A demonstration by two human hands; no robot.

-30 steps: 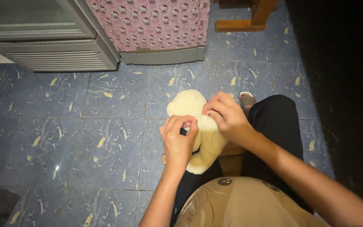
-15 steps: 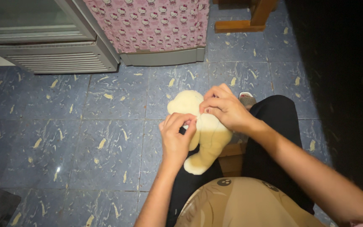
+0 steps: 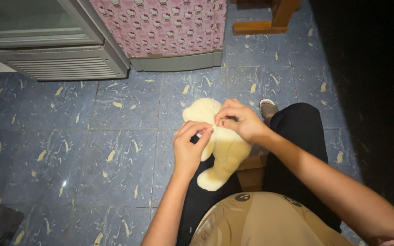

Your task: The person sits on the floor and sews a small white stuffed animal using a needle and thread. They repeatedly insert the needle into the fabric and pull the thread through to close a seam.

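Seated over the blue tiled floor [image 3: 92, 150], I pinch the cream plush bear [image 3: 222, 146] on my lap with both hands: left hand [image 3: 189, 148] at its side, right hand [image 3: 238, 122] at its neck. Since a second ago the bear hangs lower, my right hand drawn closer.

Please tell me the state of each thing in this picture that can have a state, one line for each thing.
Left hand: fingers closed, pinching the soft toy.
Right hand: fingers closed, pinching the soft toy at its neck.
Soft toy: cream, held over the lap, head away from the person.
Sandal: on the floor beside the knee.
Pink patterned cover: draped over a grey cabinet.
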